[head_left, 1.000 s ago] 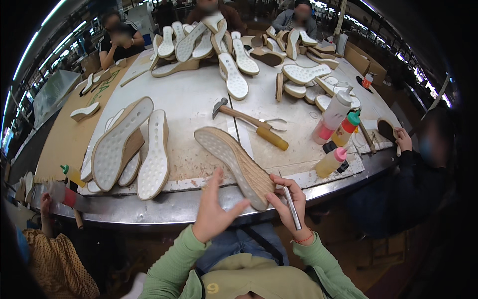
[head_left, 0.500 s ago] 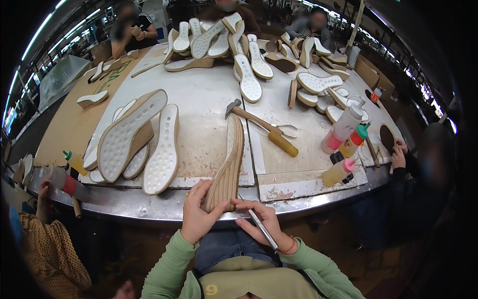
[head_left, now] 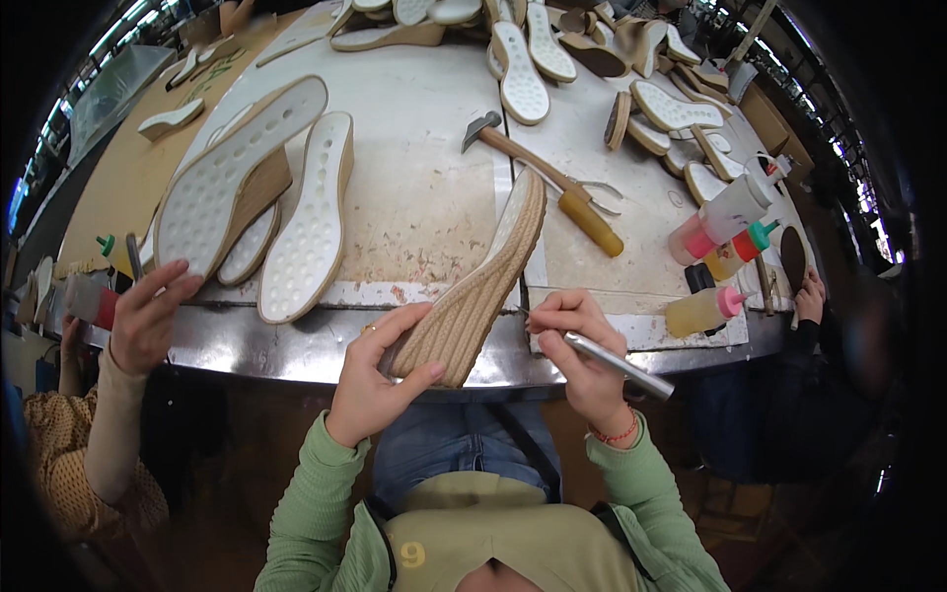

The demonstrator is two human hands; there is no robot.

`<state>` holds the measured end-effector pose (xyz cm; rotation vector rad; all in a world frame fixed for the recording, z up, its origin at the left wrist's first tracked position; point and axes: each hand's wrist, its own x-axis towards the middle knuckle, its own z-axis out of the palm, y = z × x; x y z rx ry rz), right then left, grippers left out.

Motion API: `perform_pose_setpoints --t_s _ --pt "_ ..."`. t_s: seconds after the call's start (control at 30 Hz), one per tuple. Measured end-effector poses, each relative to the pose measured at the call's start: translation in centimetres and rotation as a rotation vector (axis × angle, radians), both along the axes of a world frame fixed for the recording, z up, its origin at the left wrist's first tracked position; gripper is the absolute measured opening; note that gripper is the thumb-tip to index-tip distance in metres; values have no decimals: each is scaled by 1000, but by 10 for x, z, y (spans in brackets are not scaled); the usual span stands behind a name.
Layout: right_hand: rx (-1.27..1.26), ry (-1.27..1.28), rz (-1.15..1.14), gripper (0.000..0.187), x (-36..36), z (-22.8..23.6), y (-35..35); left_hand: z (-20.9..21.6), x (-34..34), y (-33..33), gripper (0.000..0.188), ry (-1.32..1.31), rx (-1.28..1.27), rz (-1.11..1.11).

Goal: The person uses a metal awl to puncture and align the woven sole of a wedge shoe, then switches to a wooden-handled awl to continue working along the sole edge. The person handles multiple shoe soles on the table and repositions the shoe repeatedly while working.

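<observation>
My left hand (head_left: 367, 380) is closed round the heel end of a wedge shoe sole (head_left: 469, 311). Tan braided rope covers the sole's side, its inner face is white, and its toe end points up and away over the table edge. To the right, my right hand (head_left: 589, 357) pinches a slim silver pen-like metal tool (head_left: 631, 370) with a thin dark tip. That tip points toward the sole's side with a small gap between them. Beyond the sole's toe, a hammer (head_left: 533, 163) lies beside a yellow-handled tool (head_left: 592, 222).
White dimpled wedge soles (head_left: 308, 222) lie at the left, with another person's hand (head_left: 148, 316) near them. More soles (head_left: 523, 74) are heaped at the back. Squeeze bottles (head_left: 702, 311) stand at the right, where a co-worker's hand (head_left: 811, 298) holds a dark sole. The metal table edge (head_left: 286, 345) runs before me.
The sole now leans more to the right. My right hand with the metal tool has moved right, away from it. A co-worker's hand has risen at the left. The whole view has tilted down.
</observation>
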<state>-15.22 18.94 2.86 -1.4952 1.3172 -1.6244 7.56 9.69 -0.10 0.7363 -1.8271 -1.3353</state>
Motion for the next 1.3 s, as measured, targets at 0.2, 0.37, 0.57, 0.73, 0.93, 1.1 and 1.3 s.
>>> perform_pose_setpoints --t_s 0.2,0.37,0.57,0.73,0.93,1.1,1.3 --pt "66 -278 114 25 12 0 -19 -3 2 5 41 80 36 83" --pt "109 -367 105 33 21 -10 -29 -3 7 10 36 85 74 111" --pt "13 -93 62 15 -7 10 -40 14 9 2 30 -4 13 77" --pt "-92 155 -206 10 -60 33 -79 61 9 -24 41 -173 -232 52" --pt "-79 33 -186 23 -73 13 -132 108 -41 -137 44 -359 -619 -200" --pt "-180 44 -128 17 -64 -11 -133 102 -100 -255 54 -864 -651 -117" --pt "-143 142 -34 18 -72 -12 -134 75 -126 -385 77 -1068 -354 192"
